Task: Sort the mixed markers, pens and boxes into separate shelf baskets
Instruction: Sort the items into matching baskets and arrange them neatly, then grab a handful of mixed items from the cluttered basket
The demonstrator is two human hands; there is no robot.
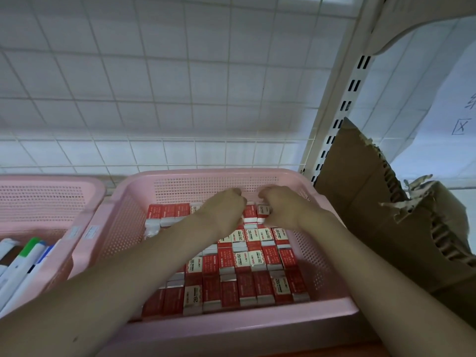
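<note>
At frame centre, the left hand (223, 211) and right hand (279, 208) curl down onto small red-and-white boxes (242, 258) in the pink basket (231, 320); whether they pinch any, I cannot tell. These look light, stiff and smooth, best pinched across their long sides.

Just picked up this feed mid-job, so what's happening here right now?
A person is reaching both hands into the far end of the pink basket full of red and white 2B boxes. The left hand and right hand are curled over the back row, apparently arranging boxes there. Markers lie in a second pink basket to the left.
</note>
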